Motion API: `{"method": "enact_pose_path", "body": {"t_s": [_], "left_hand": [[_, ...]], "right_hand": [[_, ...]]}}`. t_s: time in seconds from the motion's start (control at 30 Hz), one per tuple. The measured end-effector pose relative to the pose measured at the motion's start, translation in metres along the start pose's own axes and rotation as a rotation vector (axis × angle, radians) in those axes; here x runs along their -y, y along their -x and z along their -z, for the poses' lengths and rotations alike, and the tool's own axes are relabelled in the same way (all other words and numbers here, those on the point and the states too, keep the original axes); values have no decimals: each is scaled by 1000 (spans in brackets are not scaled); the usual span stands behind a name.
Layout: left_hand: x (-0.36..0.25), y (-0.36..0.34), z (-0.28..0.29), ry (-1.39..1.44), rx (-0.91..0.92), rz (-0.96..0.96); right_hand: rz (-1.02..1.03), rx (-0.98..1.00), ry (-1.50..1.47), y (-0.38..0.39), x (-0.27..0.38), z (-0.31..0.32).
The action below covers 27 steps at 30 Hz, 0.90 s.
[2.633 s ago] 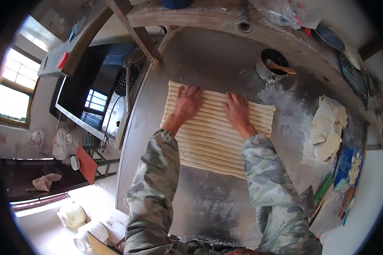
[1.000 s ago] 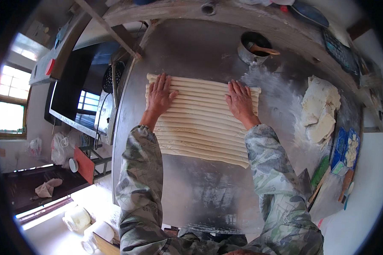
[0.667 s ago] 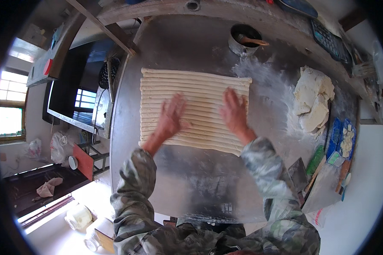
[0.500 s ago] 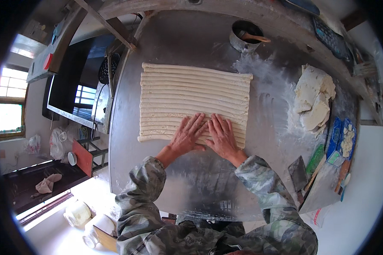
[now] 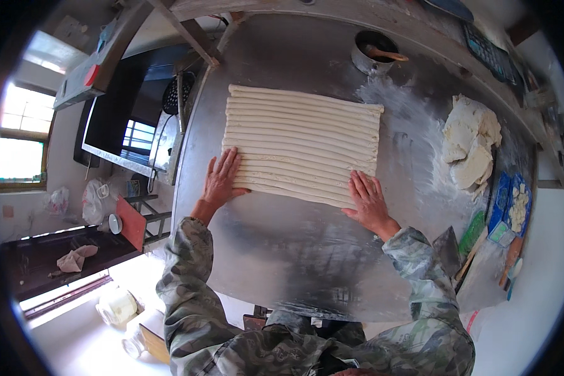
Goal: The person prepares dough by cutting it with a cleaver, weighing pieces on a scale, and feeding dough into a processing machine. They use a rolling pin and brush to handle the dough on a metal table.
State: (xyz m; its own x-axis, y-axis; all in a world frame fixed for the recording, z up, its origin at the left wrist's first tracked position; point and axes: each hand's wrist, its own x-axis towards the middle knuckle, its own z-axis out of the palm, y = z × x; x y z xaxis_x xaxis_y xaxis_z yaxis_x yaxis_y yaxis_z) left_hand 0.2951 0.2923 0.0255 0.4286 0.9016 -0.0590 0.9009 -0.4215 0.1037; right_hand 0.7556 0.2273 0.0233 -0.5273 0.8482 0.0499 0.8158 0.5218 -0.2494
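Several long pale dough strips (image 5: 301, 141) lie side by side across the metal tabletop (image 5: 269, 238), pressed together into one sheet. At the sheet's near left corner my left hand (image 5: 220, 180) lies with fingers stretched out, touching the strip ends. My right hand (image 5: 370, 202) rests at the near right corner, fingers extended over the dough's edge. Neither hand holds anything. Dusty camouflage sleeves cover both my forearms. Further right sits a large rough lump of dough (image 5: 470, 144) on scattered flour.
A metal pot (image 5: 365, 61) with a wooden-handled tool stands at the back. Along the right edge lie a blue packet (image 5: 499, 207) with pale crumbs, a green brush-like item (image 5: 472, 232) and a scraper (image 5: 445, 250). A wooden beam (image 5: 332, 11) borders the far side.
My hands have moved apart from the middle of the dough's near part to its left and right ends. The view has shifted slightly, and the sheet's near edge now slants.
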Motion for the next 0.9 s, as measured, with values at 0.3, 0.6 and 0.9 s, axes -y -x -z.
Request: {"method": "enact_pose_path", "body": {"t_s": [0.3,0.6,0.9], "left_hand": [[18,5,8,12,-26,-67],[-2,-40,9,113,-113,-138],[35,-33,2,63,-97,133]], "right_hand": [[17,-8,99,18,-7,0],[37,-57,-28,-33,26,8],[-18,-55,19,-33,-1,0]]}}
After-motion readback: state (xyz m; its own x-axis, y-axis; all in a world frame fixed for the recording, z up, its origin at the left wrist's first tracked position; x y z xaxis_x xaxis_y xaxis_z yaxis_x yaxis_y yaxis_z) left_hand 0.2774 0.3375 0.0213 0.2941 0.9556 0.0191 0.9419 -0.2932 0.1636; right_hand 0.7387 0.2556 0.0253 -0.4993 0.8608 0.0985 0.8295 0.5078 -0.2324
